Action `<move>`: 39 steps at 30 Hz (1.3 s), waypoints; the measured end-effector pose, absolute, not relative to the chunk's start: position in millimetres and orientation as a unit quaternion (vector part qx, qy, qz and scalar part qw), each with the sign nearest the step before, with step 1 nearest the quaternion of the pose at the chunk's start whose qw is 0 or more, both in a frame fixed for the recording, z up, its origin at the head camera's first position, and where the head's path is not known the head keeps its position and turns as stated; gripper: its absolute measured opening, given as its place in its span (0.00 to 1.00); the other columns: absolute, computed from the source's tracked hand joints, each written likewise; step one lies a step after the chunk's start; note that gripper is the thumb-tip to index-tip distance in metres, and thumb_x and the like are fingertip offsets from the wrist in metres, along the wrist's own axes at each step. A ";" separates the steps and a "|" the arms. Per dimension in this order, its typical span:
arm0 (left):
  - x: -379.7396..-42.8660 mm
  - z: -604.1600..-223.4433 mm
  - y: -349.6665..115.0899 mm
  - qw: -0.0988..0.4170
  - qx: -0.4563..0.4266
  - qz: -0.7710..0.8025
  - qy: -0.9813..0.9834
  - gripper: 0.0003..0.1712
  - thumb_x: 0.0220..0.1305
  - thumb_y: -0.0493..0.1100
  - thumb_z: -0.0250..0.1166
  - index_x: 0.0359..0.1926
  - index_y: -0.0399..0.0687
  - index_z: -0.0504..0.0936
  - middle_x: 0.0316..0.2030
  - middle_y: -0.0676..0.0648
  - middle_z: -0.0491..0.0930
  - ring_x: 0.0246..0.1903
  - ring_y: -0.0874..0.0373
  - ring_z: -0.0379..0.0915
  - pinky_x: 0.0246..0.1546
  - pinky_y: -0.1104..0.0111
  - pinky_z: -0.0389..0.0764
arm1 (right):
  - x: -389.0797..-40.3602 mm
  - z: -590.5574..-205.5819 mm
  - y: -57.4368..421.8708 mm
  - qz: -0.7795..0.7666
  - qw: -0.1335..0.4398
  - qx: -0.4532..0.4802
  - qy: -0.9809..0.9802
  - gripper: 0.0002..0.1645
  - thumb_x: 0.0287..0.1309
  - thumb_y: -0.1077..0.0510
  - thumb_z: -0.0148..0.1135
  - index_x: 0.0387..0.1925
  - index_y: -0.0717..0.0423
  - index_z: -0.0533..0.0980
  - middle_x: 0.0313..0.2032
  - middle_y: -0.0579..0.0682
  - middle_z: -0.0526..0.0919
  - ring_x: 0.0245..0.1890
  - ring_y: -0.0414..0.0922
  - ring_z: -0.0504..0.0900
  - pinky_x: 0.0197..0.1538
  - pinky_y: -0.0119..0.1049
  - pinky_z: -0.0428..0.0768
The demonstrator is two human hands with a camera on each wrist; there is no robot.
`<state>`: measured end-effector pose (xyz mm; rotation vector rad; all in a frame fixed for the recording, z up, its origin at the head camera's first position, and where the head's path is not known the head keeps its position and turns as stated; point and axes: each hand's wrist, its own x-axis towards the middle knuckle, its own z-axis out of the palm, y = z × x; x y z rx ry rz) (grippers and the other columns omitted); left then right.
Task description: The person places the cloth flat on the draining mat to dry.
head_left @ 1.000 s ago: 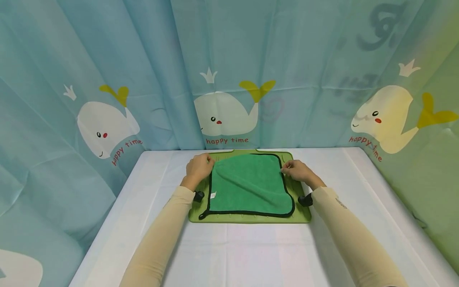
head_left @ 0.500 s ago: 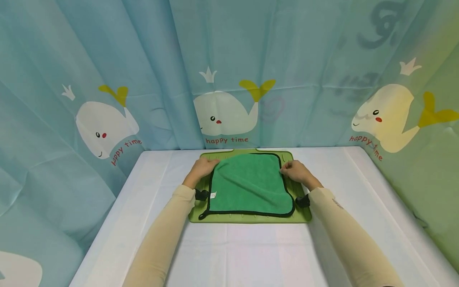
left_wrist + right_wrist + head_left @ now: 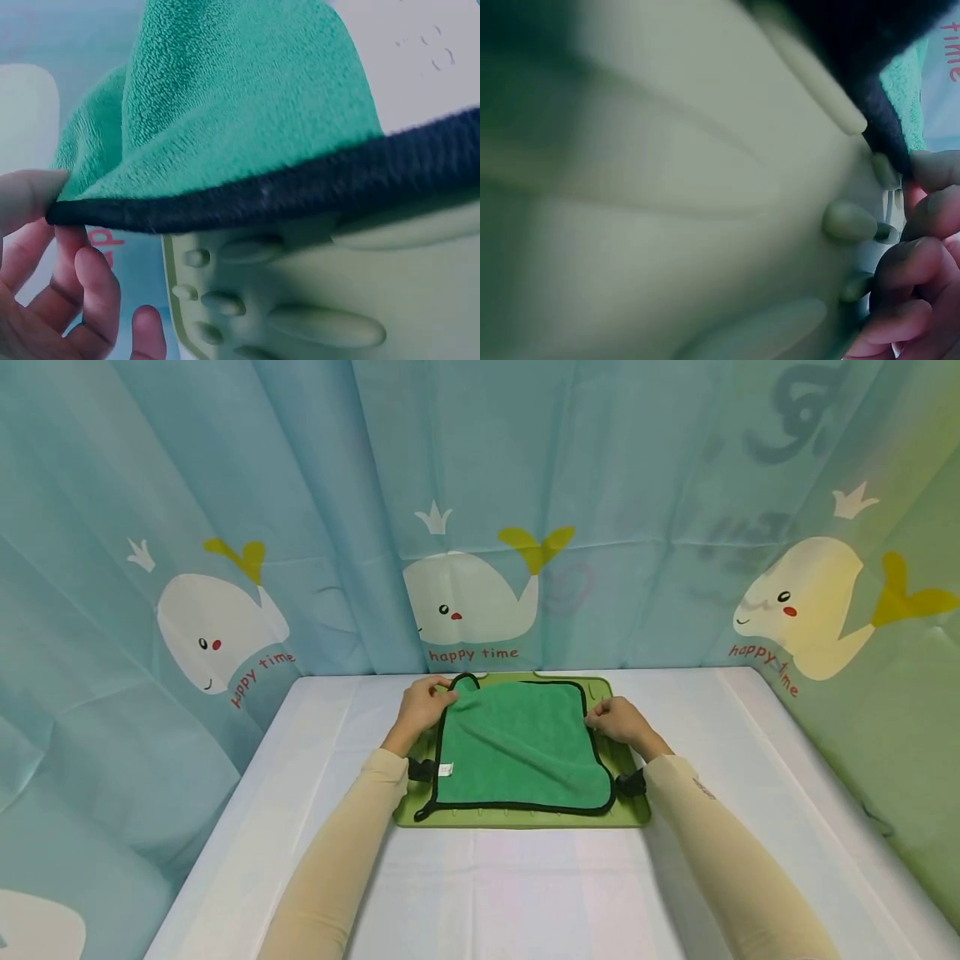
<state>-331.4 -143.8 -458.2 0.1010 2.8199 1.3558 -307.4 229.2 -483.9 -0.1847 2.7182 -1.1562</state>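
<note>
A green towel with black edging lies over a light green ribbed mat, with a shallow crease across its middle. At the far left, my left hand pinches the edging between thumb and fingers; the left wrist view shows the towel raised there above the mat. The far left corner stands up just beyond those fingers. On the right side, my right hand pinches the edge, its other fingers curled. The right wrist view has the dark edging at the thumb tip of that hand.
A white cloth covers the table. Behind it hangs a blue curtain printed with whales. A small white label sits on the towel's left side, and a hanging loop at its near left corner.
My left hand has shifted over the towel's far left edge and now grips it, and the far left corner has come up into view. My right hand has hardly moved.
</note>
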 end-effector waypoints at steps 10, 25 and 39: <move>-331.0 -460.5 -149.0 -0.004 0.006 0.427 0.904 0.16 0.72 0.45 0.65 0.56 0.45 0.83 0.25 0.50 0.73 0.21 0.58 0.63 0.25 0.66 0.67 | -308.2 -487.0 231.0 -0.407 0.085 -0.058 0.908 0.21 0.69 0.60 0.52 0.16 0.50 0.68 0.16 0.41 0.67 0.18 0.40 0.61 0.31 0.37 0.66; -310.3 -455.5 -161.3 0.096 0.018 0.317 0.943 0.14 0.70 0.52 0.66 0.38 0.45 0.81 0.34 0.45 0.82 0.22 0.59 0.66 0.26 0.68 0.69 | -299.6 -482.0 232.7 -0.396 0.096 -0.063 0.911 0.14 0.75 0.56 0.52 0.38 0.62 0.78 0.31 0.53 0.81 0.29 0.43 0.74 0.34 0.37 0.72; -274.0 -452.8 -181.3 0.201 0.080 0.308 0.926 0.24 0.70 0.54 0.66 0.19 0.47 0.77 0.18 0.50 0.75 0.16 0.61 0.56 0.20 0.68 0.62 | -237.8 -464.9 248.4 -0.399 0.158 -0.104 0.897 0.17 0.76 0.53 0.55 0.37 0.63 0.78 0.26 0.51 0.78 0.23 0.42 0.70 0.29 0.36 0.70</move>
